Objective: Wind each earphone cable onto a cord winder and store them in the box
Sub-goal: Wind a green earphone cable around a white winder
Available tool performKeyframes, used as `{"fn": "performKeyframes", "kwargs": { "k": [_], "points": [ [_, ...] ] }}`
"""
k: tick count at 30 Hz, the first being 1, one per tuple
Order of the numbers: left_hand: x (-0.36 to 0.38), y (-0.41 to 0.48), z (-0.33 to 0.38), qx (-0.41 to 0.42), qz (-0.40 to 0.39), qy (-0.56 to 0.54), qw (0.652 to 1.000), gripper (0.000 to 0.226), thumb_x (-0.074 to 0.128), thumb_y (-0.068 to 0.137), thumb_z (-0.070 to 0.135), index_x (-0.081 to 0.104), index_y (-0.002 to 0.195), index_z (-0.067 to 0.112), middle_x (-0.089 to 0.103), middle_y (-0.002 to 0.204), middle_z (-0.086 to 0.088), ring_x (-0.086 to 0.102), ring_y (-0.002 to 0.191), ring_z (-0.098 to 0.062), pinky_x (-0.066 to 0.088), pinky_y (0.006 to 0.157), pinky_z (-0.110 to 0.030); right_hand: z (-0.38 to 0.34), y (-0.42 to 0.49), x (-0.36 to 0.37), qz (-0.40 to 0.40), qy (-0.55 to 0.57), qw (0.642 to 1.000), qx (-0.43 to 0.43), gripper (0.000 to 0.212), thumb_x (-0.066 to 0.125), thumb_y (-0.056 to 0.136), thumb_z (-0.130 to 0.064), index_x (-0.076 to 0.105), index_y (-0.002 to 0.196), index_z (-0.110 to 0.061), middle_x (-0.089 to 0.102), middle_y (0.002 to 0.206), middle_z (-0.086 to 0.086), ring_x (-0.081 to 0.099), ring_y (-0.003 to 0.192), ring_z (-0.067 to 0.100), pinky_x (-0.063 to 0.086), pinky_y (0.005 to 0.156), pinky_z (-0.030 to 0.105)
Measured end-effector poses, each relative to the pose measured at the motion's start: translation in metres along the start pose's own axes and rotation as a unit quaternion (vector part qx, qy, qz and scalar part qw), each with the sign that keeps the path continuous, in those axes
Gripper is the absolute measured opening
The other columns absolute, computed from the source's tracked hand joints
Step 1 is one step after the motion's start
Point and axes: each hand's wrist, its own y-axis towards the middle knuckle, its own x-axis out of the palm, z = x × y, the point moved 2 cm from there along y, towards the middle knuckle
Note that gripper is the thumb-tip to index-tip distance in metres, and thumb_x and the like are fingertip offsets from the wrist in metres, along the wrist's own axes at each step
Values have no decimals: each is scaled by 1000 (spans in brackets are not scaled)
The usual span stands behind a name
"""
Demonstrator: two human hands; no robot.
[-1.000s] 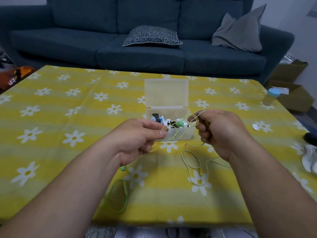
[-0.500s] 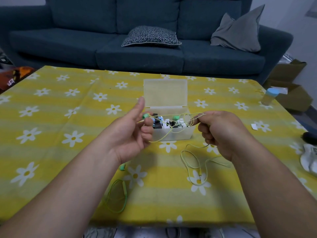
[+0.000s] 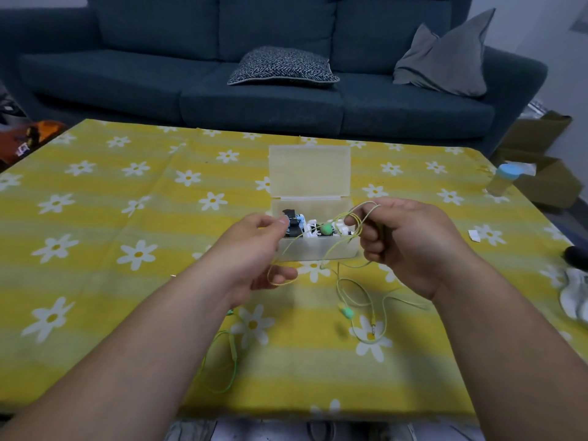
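A translucent box [image 3: 318, 251] stands open at the table's middle, lid upright, with black, white and green winders and earphones inside. My right hand [image 3: 410, 246] grips loops of a yellow-green earphone cable [image 3: 353, 289] in front of the box's right end. The winder in that fist is hidden. My left hand [image 3: 254, 249] pinches the same cable in front of the box's left end. The cable's slack, a green earbud [image 3: 347, 311] and the plug [image 3: 373, 329] lie on the cloth below. A second green cable [image 3: 234, 358] lies near the front edge.
The table wears a yellow daisy-print cloth [image 3: 127, 281]. A blue-capped bottle [image 3: 502, 183] stands at the far right edge, a white scrap [image 3: 474, 235] nearer. White and black items [image 3: 576, 281] lie at the right border. A blue sofa [image 3: 254, 74] is behind, cardboard boxes [image 3: 541, 160] to the right.
My left hand dropped from its raised, finger-up pose and now pinches the cable lower down. One green earbud that it held up now lies on the cloth. My right hand stayed put.
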Motion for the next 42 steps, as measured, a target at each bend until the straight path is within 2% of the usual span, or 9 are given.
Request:
{"fn": "performKeyframes", "kwargs": {
  "k": [4, 7, 9, 14, 20, 27, 32, 35, 42],
  "points": [
    [5, 0, 2, 180, -18, 107, 978, 24, 55, 98, 36, 74, 92, 23, 71, 105, -2, 62, 81, -13, 49, 73, -28, 0, -1, 2, -18, 7, 1000, -2, 38, 45, 101, -10, 68, 72, -4, 38, 60, 7, 28, 55, 17, 21, 56, 32],
    [9, -6, 9, 274, -46, 66, 958, 4, 73, 86, 17, 75, 89, 19, 75, 89, -1, 64, 80, -15, 49, 74, -24, 0, -2, 5, -32, 11, 999, -1, 38, 46, 101, -12, 69, 71, -6, 38, 60, 7, 28, 55, 17, 22, 56, 32],
    [11, -8, 11, 313, -42, 86, 945, 17, 82, 75, 8, 75, 86, 19, 73, 83, 3, 63, 76, -14, 54, 73, -31, 0, -2, 6, -44, 15, 999, 3, 37, 45, 101, -12, 68, 73, -4, 39, 58, 6, 29, 55, 17, 22, 56, 32],
    [14, -13, 12, 354, -26, 126, 926, 26, 87, 68, 4, 73, 83, 21, 72, 79, 4, 66, 77, -21, 57, 74, -42, 0, -4, 8, -63, 51, 996, 20, 41, 45, 100, -12, 69, 67, -8, 39, 61, 8, 29, 54, 17, 22, 56, 32],
    [11, -9, 12, 336, -51, 61, 939, 17, 70, 86, -1, 72, 91, 15, 73, 80, -6, 64, 70, -10, 54, 67, -23, 1, -2, 5, -66, 26, 997, 16, 37, 43, 101, -15, 67, 74, -6, 37, 59, 4, 26, 55, 17, 21, 56, 32],
    [11, -8, 11, 299, -47, 11, 953, 13, 62, 91, -1, 69, 94, 9, 69, 79, -7, 69, 60, -18, 53, 58, -21, 2, -2, 5, -54, 3, 998, 22, 34, 44, 100, -12, 66, 74, -6, 38, 58, 4, 26, 55, 17, 21, 55, 32],
    [9, -8, 11, 361, -7, 84, 929, 19, 68, 88, 0, 70, 90, 18, 72, 81, 1, 70, 72, -17, 57, 67, -28, 2, -3, 6, -31, -14, 999, 42, 42, 47, 96, -7, 60, 57, -14, 39, 66, 10, 28, 53, 18, 21, 55, 32],
    [8, -9, 12, 387, 6, 118, 914, 20, 69, 86, 0, 72, 90, 19, 73, 82, 4, 69, 79, -11, 58, 76, -31, 3, -3, 6, -25, -49, 997, 58, 36, 46, 95, -5, 58, 62, -11, 40, 59, 8, 28, 52, 18, 20, 54, 32],
    [11, -2, 9, 371, 57, 138, 916, 14, 75, 81, 3, 73, 79, 17, 71, 73, 5, 61, 65, -8, 52, 64, -24, 1, -5, 11, -68, -80, 993, 56, 34, 49, 99, -12, 71, 75, -2, 47, 54, 7, 34, 48, 18, 26, 51, 30]
  ]
}}
